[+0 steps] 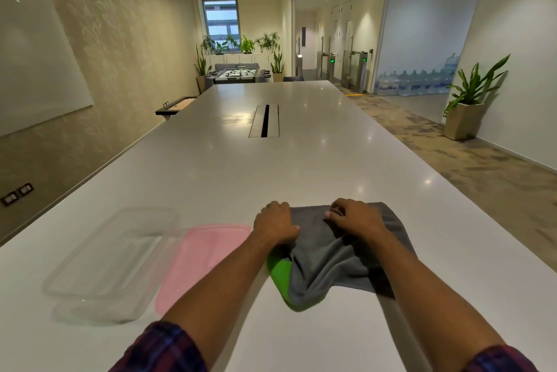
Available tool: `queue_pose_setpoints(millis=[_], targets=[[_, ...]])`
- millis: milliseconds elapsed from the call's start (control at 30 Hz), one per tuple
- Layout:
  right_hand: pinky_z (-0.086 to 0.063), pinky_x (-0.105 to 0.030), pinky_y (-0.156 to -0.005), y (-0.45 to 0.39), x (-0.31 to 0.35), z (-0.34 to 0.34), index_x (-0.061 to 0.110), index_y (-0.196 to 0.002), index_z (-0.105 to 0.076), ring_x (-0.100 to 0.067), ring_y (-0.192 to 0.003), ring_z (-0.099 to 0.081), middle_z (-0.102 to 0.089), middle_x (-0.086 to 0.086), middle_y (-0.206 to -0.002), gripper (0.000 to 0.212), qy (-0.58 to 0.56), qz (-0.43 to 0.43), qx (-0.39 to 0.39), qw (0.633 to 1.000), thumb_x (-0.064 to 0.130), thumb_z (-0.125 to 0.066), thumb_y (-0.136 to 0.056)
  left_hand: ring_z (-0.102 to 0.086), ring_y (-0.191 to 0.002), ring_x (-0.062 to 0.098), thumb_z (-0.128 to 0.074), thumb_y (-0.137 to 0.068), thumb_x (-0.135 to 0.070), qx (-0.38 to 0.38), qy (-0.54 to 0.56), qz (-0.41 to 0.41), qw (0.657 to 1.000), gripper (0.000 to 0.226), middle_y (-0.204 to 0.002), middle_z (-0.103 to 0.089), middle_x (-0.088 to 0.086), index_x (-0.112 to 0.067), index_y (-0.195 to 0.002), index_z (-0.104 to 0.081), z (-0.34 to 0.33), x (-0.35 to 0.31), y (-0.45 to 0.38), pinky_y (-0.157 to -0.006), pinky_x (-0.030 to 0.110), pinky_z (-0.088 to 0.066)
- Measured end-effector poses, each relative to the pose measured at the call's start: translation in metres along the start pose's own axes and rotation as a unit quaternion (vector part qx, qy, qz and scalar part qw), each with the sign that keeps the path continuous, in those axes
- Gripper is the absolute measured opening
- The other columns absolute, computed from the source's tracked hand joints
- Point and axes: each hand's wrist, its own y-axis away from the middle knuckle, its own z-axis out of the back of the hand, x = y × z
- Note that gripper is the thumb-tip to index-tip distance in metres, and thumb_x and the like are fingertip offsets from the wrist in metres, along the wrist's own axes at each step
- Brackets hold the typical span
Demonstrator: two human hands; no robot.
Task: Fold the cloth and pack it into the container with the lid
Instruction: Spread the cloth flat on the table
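A grey cloth [334, 263] with a green underside showing at its near left corner lies rumpled on the white table [271, 166]. My left hand [275, 224] grips the cloth's far left edge. My right hand [355, 216] pinches its far edge a little to the right. A clear plastic container [114, 263] sits open at the left. A pink lid [202, 260] lies flat between the container and the cloth, partly under my left forearm.
A cable slot [264, 120] is set into the table's middle, farther away. The table's right edge runs along a carpeted floor with a potted plant [470, 100]. A wall with a whiteboard [36, 55] stands to the left.
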Motion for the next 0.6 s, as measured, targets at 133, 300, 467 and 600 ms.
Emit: queue_pose_setpoints(millis=[133,300,467,600], targets=[[-0.013,-0.054,-0.125,-0.001,-0.016,-0.025,0.038,-0.157,-0.035,-0.021,-0.155,-0.023,-0.029,0.007,-0.168,0.081,-0.019,-0.013,0.048,0.999,0.084,-0.026,-0.091,-0.043,-0.135,0.035,-0.042,-0.099,-0.043,0.031,-0.050,0.014,0.998,0.060,-0.154,-0.037,0.015,-0.009,-0.148,-0.037,-0.017,0.006,-0.018,-0.108,0.045,-0.034],[-0.002,-0.052,-0.126,-0.013,-0.024,-0.038,0.039,-0.163,-0.014,-0.020,-0.159,-0.006,-0.007,0.006,-0.173,0.079,0.039,-0.016,0.019,0.999,0.079,-0.014,-0.095,-0.031,-0.142,0.037,-0.030,-0.106,-0.033,-0.031,-0.030,0.048,0.998,0.057,-0.165,-0.014,0.011,-0.009,-0.157,-0.021,-0.035,0.005,-0.029,-0.114,0.050,-0.024],[-0.001,-0.054,-0.127,-0.021,-0.026,-0.038,0.036,-0.164,-0.010,-0.022,-0.160,-0.004,-0.004,0.004,-0.173,0.079,0.056,-0.012,0.016,0.998,0.077,-0.011,-0.096,-0.042,-0.128,0.042,-0.053,-0.096,-0.030,-0.064,-0.014,0.073,0.995,0.060,-0.156,-0.028,0.020,-0.010,-0.150,-0.034,-0.035,-0.018,-0.021,-0.108,0.053,-0.035],[-0.002,-0.054,-0.127,-0.025,-0.027,-0.039,0.035,-0.164,-0.009,-0.022,-0.160,-0.004,-0.004,0.003,-0.174,0.079,0.061,-0.013,0.014,0.998,0.076,-0.010,-0.096,-0.046,-0.123,0.037,-0.048,-0.095,-0.041,-0.078,0.017,0.067,0.995,0.055,-0.151,-0.037,0.016,-0.014,-0.143,-0.043,-0.028,-0.031,-0.001,-0.105,0.050,-0.036]])
